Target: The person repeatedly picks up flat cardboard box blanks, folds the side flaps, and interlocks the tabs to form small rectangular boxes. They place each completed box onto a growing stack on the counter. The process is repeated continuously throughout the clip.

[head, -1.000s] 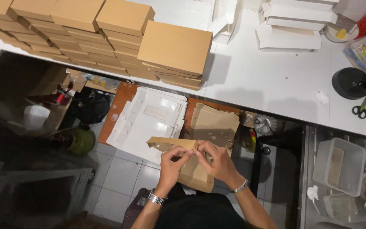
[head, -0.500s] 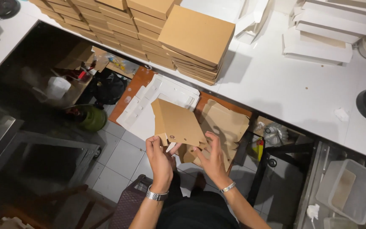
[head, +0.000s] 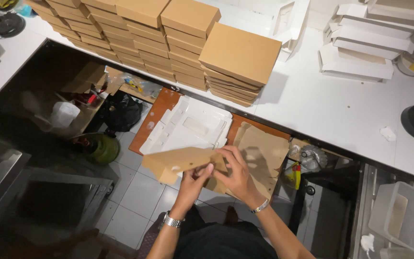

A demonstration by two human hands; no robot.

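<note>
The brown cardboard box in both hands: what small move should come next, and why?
Probably press the loose end flap in with the right hand while the left hand steadies it: the half-folded brown cardboard box is held at its right end, not yet squared like the finished brown boxes stacked on the white table.

The table runs across the upper part of the view. Stacks of closed boxes stand on its left portion; a stack of flat trays lies on its right portion, well apart. Below the table edge, unfolded blanks rest on a lower surface. In front of these, the left hand and right hand meet on a partly folded box. A tub sits lower right.
</note>
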